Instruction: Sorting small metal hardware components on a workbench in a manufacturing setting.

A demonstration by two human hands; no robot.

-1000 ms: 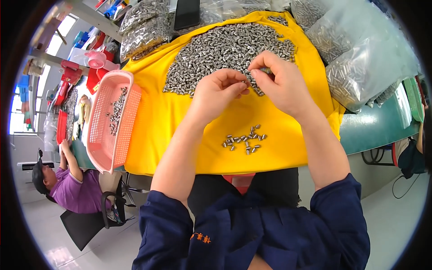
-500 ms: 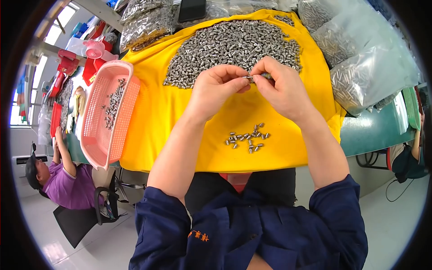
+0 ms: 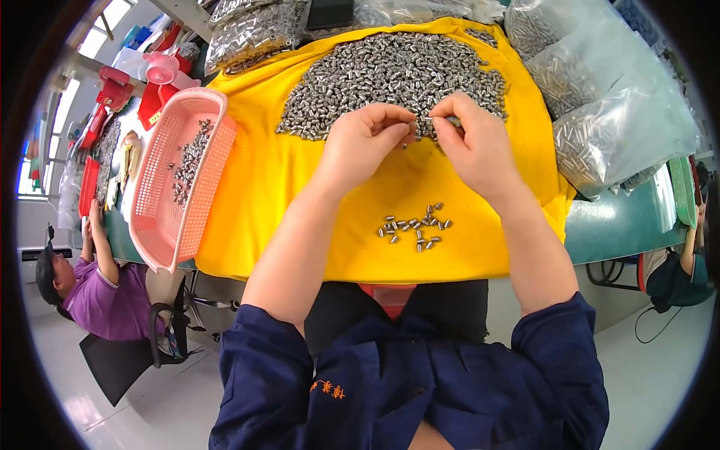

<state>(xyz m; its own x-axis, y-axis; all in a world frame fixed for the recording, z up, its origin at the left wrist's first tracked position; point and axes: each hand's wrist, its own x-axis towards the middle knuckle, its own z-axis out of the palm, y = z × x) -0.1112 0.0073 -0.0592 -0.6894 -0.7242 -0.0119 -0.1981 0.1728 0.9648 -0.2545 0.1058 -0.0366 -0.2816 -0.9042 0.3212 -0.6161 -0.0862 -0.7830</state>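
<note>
I see left hand (image 3: 367, 142) and right hand (image 3: 472, 146) meeting at upper centre of frame, fingertips pinched shut on one small metal pin (image 3: 433, 119) between them. Pin sits just above near edge of big grey pin heap (image 3: 390, 71) on yellow cloth (image 3: 255, 187). My judgement: pin light, rigid, smooth, likely slippery; grip by both ends. Small sorted cluster (image 3: 415, 229) lies below hands, centre frame.

On the counter (image 3: 615, 225) lies a cloth (image 3: 277, 187), with a big heap of parts (image 3: 390, 71) at its far side and a small cluster (image 3: 415, 229) nearer. A basket (image 3: 161, 225) sits left, bags (image 3: 600, 97) right.
</note>
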